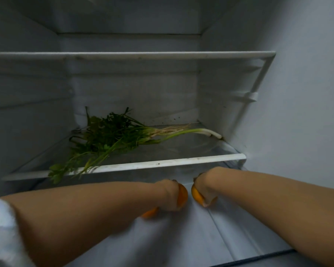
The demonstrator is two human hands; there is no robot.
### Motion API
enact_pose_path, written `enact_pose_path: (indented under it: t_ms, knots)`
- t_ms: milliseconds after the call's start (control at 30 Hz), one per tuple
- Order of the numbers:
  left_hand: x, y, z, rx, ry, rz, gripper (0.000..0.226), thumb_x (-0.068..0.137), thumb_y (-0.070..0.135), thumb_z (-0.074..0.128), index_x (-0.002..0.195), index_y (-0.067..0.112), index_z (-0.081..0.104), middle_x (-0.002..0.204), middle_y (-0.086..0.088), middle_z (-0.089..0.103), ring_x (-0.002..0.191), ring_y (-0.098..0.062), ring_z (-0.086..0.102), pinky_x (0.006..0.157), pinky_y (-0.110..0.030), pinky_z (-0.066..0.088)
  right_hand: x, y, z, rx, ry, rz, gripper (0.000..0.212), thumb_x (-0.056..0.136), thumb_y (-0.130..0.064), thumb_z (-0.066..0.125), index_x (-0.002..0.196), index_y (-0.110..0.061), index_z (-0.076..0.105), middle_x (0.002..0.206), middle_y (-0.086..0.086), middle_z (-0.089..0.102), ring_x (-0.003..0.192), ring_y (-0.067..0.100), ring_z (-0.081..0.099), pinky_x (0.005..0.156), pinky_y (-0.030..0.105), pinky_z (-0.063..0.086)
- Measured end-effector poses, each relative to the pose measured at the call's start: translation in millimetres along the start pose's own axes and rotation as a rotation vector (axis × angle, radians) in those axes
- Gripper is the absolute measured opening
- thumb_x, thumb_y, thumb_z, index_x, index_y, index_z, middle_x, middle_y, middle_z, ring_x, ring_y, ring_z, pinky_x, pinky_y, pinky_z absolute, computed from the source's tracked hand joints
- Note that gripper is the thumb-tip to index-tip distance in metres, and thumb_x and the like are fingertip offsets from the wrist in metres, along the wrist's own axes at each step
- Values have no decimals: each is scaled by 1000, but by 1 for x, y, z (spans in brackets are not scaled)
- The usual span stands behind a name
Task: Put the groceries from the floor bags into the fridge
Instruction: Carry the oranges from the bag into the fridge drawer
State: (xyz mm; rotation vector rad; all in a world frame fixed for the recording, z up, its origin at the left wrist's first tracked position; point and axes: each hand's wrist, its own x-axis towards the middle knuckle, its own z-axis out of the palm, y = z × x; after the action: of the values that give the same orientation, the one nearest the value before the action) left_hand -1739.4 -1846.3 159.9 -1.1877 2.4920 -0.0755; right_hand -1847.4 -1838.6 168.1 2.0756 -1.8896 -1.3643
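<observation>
Reaching under the front edge of the glass shelf (174, 162), the left hand (170, 195) and right hand (203, 186) each cup an orange fruit (182, 197), likely firm, round and prone to roll, so best held around its widest part.

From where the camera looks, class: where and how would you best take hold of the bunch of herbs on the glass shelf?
Probably at the pale stems, where the bunch of herbs narrows. Reach in over the shelf's white front rim and close a hand from above. The leafy end is loose, spread wide and overhangs that rim.
</observation>
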Motion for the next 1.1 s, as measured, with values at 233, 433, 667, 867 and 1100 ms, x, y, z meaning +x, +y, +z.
enact_pose_path:
  t_ms: [233,433,667,867,1100]
  knots:
    - [-35,0,-17,30,-151,-96,49,97,31,46,134,-1,44,136,-23,50,116,-34,52,102,-37,39,-55,-5,-39,111,-110,121,57,90,-45,50,137,-15,40,132,7,50,123,25,47,101,34,38]
    - [-117,-33,-25,-240,-68,-325,42,99,18,40,132,-8,45,137,-27,48,126,-37,49,104,-37,41,-140,-22,-65,285,122,145,55,93,-42,47,134,-6,42,122,7,58,115,25,52,91,35,42]
    - [-297,-46,38,-204,555,-613,29,88,17,52,114,7,62,121,-17,62,113,-35,58,89,-37,49,-215,-128,-62,586,884,-102,35,92,-25,50,116,0,61,121,17,62,111,30,57,89,32,45]
    - [-472,-41,124,-201,672,-803,27,88,17,50,108,7,65,116,-21,63,108,-38,59,85,-38,49,-278,-277,-55,816,1192,-256,27,88,-20,52,107,-7,64,116,18,64,108,33,58,87,36,48]
    - [-653,-66,242,-229,541,-1132,32,91,20,48,118,9,61,123,-15,57,112,-34,55,81,-35,46,-357,-482,-77,771,1364,-678,25,85,-12,51,102,1,64,107,22,65,103,35,58,84,36,44]
